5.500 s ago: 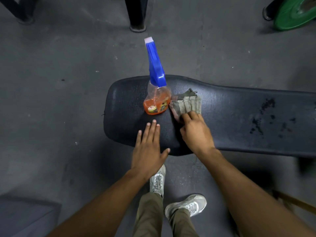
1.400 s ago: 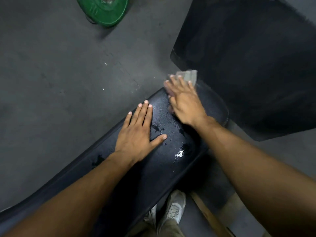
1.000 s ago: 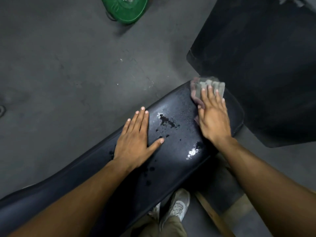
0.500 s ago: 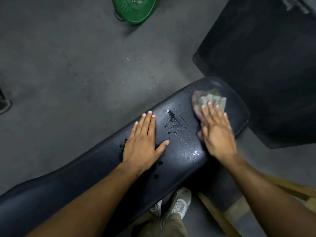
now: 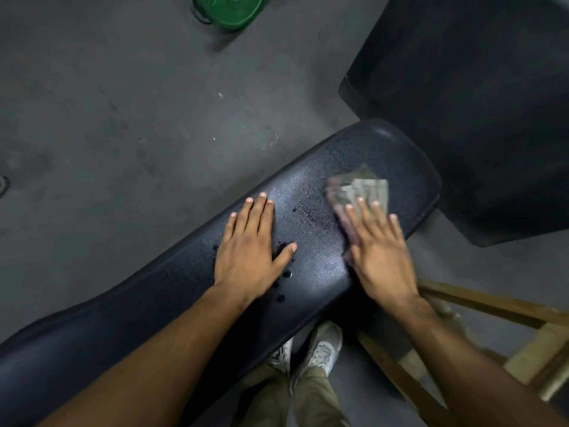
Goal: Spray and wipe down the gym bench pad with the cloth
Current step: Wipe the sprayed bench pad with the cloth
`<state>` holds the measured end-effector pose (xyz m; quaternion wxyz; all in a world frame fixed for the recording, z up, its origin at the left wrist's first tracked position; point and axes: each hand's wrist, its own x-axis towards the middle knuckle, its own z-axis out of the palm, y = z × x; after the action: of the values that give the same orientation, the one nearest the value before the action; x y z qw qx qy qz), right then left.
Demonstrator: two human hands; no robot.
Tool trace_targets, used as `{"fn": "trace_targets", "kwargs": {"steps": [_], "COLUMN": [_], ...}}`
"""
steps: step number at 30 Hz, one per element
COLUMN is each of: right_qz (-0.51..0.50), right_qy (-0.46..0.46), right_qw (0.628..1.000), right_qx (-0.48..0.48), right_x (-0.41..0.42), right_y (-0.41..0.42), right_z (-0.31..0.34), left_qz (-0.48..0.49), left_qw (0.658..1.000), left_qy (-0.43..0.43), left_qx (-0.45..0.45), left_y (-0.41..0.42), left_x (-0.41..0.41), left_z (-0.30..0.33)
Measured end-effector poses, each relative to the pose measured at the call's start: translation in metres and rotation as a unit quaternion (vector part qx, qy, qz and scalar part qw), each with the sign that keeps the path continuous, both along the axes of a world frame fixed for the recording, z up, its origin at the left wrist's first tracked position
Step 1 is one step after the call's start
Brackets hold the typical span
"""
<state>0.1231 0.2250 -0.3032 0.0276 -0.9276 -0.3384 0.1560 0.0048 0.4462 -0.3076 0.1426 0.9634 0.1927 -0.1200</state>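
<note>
The black gym bench pad point(image 5: 397, 155) runs diagonally from lower left to its rounded end at upper right, with wet patches and dark droplets on it. My left hand point(image 5: 249, 251) lies flat on the pad, fingers spread, holding nothing. My right hand point(image 5: 378, 251) presses flat on a folded grey-green cloth point(image 5: 360, 188) near the pad's rounded end; the hand and cloth are motion-blurred. The spray bottle is out of view.
A large black padded surface point(image 5: 477, 103) fills the upper right, close to the bench end. A green weight plate point(image 5: 231, 10) lies on the grey floor at the top. A wooden frame point(image 5: 492, 306) stands at lower right. My shoes point(image 5: 323, 352) are below the bench.
My right hand has dragged the cloth back from the pad's far end toward me and the middle. The left hand stays planted on the pad. The dark wet patch between the hands is smeared thinner.
</note>
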Motion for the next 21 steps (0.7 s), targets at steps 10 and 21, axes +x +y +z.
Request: {"fn": "trace_targets", "kwargs": {"steps": [10,21], "right_qz": [-0.042,-0.151], "right_qy": [0.024,0.030], "right_qw": [0.996,0.987], "right_qx": [0.081,0.036], "right_x": [0.012,-0.008], "right_y": [0.067,-0.032], "right_z": [-0.014,0.005], "left_qz": [0.004,0.007], "left_qw": [1.000,1.000], "left_qy": [-0.020,-0.005], "left_qx": [0.023,0.018], "left_y": [0.000,-0.008], "left_x": [-0.007,-0.002], "left_z": [-0.008,0.001]}}
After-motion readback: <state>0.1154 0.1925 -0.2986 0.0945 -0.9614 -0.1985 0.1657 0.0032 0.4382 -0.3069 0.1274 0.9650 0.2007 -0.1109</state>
